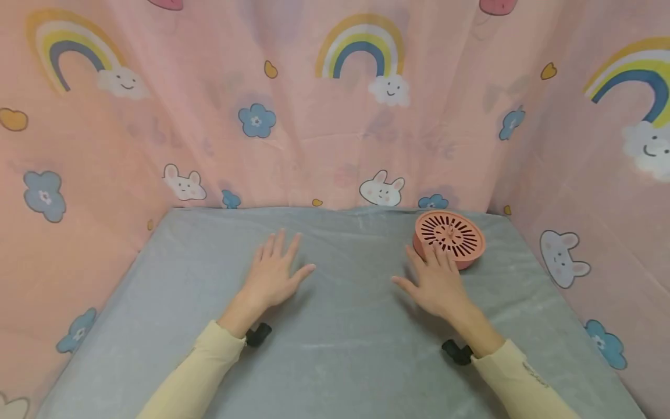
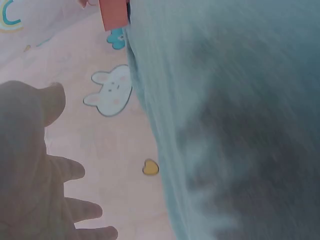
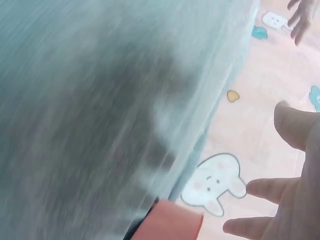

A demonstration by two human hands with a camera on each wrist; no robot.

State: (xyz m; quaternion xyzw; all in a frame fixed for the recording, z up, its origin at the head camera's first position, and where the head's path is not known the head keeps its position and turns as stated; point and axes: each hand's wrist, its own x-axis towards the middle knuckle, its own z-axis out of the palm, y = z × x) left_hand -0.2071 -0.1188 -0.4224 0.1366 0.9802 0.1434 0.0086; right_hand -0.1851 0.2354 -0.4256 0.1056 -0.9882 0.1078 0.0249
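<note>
A round pink box (image 1: 463, 263) with a slotted lid (image 1: 450, 224) and a small knob at its middle stands at the back right of the table. My right hand (image 1: 439, 288) hovers over the cloth in front of it, fingers spread; in the head view the fingertips overlap the lid's near edge. From the right wrist, the box (image 3: 167, 222) shows at the bottom, apart from the fingers (image 3: 267, 190). My left hand (image 1: 272, 276) is held flat above the cloth, left of centre, thumb out and nothing in it. Part of the box (image 2: 114, 15) also appears at the top of the left wrist view.
Grey cloth (image 1: 335, 349) covers the table. Pink curtains (image 1: 314, 145) printed with rainbows, rabbits and flowers hang along the back and both sides. A small black device (image 1: 259, 334) sits at the left wrist, another (image 1: 457, 352) at the right.
</note>
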